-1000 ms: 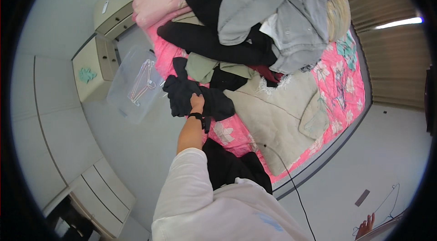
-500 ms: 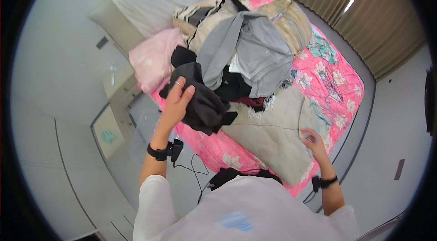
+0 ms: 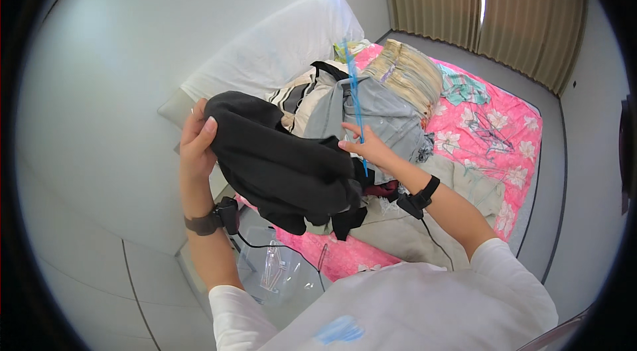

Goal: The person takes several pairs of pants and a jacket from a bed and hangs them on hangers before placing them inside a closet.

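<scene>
Black fabric [image 3: 282, 155] is clasped in the left grip [image 3: 197, 137], a blue hanger [image 3: 354, 89] in the right grip [image 3: 373, 149].

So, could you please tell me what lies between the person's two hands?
In the head view, a black garment lies between the left hand and the right hand.

The garment [image 3: 279, 158] is black, the hanger [image 3: 354, 91] blue, the bedsheet [image 3: 513, 111] pink-floral.

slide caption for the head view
Left hand gripping a black garment, right hand holding a blue hanger, over a bed
</scene>
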The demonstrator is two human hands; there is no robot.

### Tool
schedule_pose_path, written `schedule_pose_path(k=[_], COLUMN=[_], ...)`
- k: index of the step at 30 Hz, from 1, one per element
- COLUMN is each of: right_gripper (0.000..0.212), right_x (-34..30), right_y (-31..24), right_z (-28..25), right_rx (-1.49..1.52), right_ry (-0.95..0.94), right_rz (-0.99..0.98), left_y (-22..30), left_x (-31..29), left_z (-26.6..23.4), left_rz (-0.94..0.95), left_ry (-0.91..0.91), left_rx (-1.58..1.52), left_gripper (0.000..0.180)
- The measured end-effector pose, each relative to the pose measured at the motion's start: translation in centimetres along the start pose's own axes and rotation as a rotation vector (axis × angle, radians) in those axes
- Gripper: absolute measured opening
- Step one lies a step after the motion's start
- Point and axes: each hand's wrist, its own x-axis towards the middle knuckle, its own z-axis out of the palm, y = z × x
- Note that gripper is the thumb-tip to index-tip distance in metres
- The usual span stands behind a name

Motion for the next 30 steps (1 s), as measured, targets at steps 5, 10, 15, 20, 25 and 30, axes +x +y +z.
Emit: schedule_pose_path(k=[5, 10, 15, 20, 25, 30], right_gripper=[0.024, 0.012, 0.007, 0.008, 0.012, 0.01], right_x=[-1.4, -4.3, -5.9, -7.6, -9.7, -13.4], right_y=[3.1, 3.3, 2.8, -1.5, -2.4, -2.4], right_z=[1.5, -1.1, -8.2, -10.0, -8.3, -11.8], right_rx=[0.139, 0.232, 0.342, 0.007, -0.284, -0.357], right_ry=[-0.323, -0.239, -0.053, -0.065, -0.173, -0.141], right_rz=[0.055, 0.166, 0.077, -0.016, -0.208, -0.145], left_y=[-1.0, -2.5, -10.2, -18.6, -29.8, -36.1], left_x=[1.2, 1.1, -3.6, -6.1, -4.7, -7.9], left_z=[-0.1, -1.4, -5.7, 0.0, 15.3, 22.6], left_rz=[-0.034, -0.095, -0.354, -0.702, -0.211, -0.733], left_ry=[0.058, 0.149, 0.354, -0.306, -0.261, -0.837], left_rx=[0.053, 0.092, 0.69, 1.41, 0.527, -0.07], left_gripper=[0.013, 0.016, 0.033, 0.032, 0.054, 0.043])
